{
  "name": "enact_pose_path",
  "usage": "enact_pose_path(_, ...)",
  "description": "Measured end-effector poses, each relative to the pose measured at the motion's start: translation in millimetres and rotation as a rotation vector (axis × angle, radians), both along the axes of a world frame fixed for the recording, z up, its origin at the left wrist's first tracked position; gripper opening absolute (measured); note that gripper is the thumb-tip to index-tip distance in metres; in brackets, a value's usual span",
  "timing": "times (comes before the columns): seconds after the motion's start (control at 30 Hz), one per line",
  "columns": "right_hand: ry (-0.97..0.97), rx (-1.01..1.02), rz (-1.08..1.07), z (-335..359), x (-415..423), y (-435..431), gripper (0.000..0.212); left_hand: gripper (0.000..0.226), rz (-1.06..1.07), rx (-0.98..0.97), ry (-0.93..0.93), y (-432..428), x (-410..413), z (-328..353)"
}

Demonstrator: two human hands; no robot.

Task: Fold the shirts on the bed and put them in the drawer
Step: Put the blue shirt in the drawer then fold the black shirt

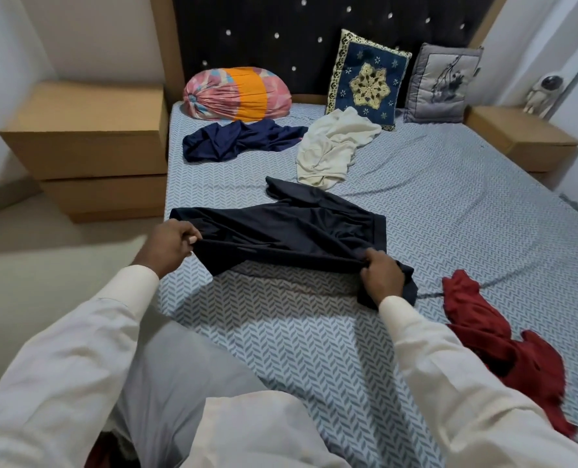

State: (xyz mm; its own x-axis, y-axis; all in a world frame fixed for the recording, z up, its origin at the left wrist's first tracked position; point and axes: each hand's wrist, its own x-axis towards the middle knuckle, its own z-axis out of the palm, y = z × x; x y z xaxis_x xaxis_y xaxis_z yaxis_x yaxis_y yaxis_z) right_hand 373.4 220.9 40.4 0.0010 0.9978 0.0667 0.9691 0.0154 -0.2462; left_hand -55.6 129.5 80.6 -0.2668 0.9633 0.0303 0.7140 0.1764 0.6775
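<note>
Hands (171, 243) (382, 275) each pinched the near edge of the dark shirt (291, 228); it ran left-right between them, body lying away on the bed (449, 204), drawer (101, 194) nearer my left.

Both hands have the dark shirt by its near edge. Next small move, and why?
Probably pull the dark navy fabric shirt taut and lay it flat on the blue patterned bedsheet. The left hand and right hand pinch its lifted near edge, and it looks wrinkled and bunched, not ready to fold.
</note>
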Motion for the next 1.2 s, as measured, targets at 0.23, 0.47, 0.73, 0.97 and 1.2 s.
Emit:
enact_pose_path(0.23,0.085,-0.254,-0.013,26.1,22.4,15.2,0.024,0.023,0.097,-0.174,-0.149,-5.6,25.2,-0.9)
enact_pose_path(0.47,-0.295,-1.024,0.007,8.0,12.0,-6.4,0.029,0.031,-0.227,-0.704,0.441,-35.6,46.9,-19.3)
enact_pose_path(0.73,-0.306,-0.933,-0.092,-7.7,-1.3,31.3,0.074,0.032,-0.266,-0.979,0.475,-6.7,83.3,-38.2)
enact_pose_path(0.97,0.965,-0.652,-0.343,90.4,-27.0,148.3,0.04,0.021,0.181,-0.26,-1.033,119.8,66.4,79.6)
enact_pose_path(1.2,1.463,0.038,0.141,316.9,-76.4,232.9,0.059,0.046,0.121,0.565,-0.952,215.4,44.6,326.9)
